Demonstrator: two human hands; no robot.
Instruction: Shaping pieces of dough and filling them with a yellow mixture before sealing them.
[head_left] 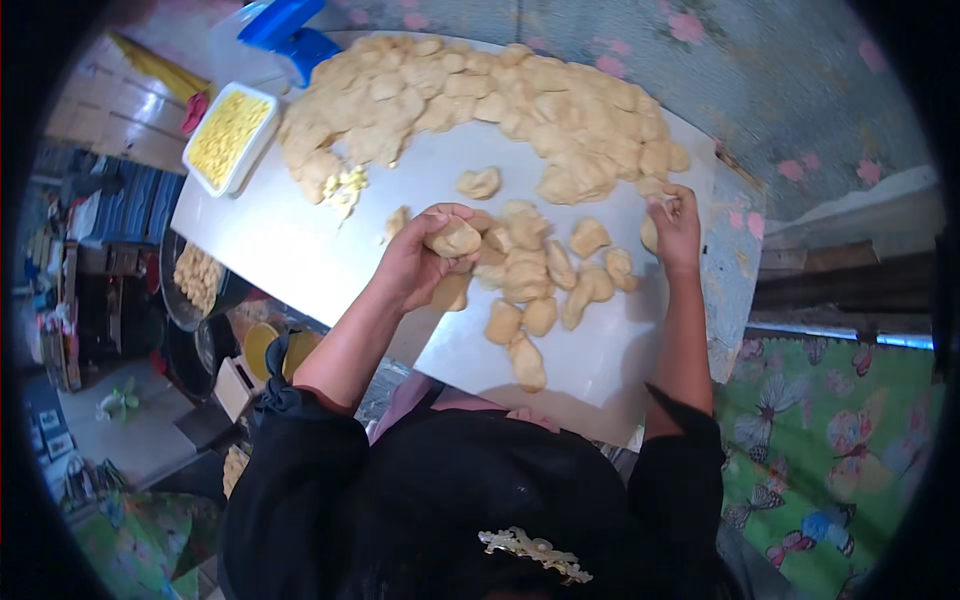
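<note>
My left hand [425, 255] is closed round a lump of dough [455, 238] above the left side of a loose pile of dough pieces [525, 272]. Farther right, my right hand [678, 225] pinches a pale dough piece [649, 236], partly hidden by its fingers. It is just below the right end of a broad bank of flattened, overlapping dough rounds [480, 95] that curves along the back of the white table [300, 255]. Between the bank and the pile lies a single dough piece [478, 182].
At the left stands a white tub [232, 180] of small yellow bits, with some yellow crumbs [345, 188] spilled nearby. A blue plastic object [290, 40] is at the back left. Below the table's left edge sits a dark pan [180, 300] with tan pieces. A flowered wall borders the back.
</note>
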